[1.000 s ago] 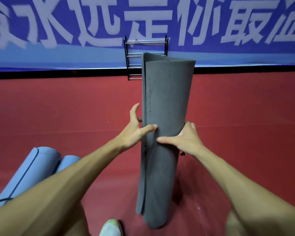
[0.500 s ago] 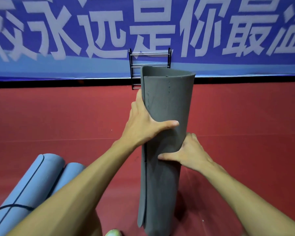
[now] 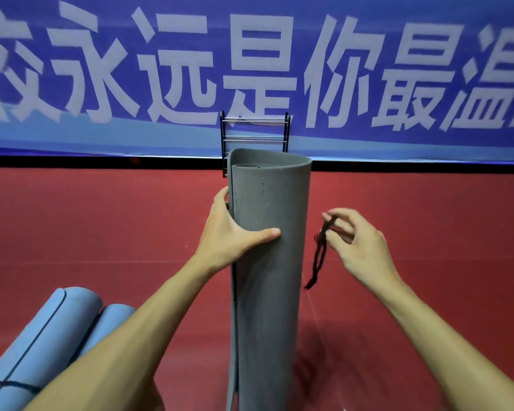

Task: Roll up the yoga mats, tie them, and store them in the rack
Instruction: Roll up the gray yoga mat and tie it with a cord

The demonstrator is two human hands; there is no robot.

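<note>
Two hands share the work: the left hand wraps the upper part of the rolled grey mat, thumb across the front, fingers behind. The right hand, just right of the mat and clear of it, pinches a thin black cord that dangles loose. The mat stands upright on the red floor, long axis vertical, open end up. It looks like light, springy foam, likely to unroll, so holding over its loose left edge seems wise. Behind the mat stands the rack.
</note>
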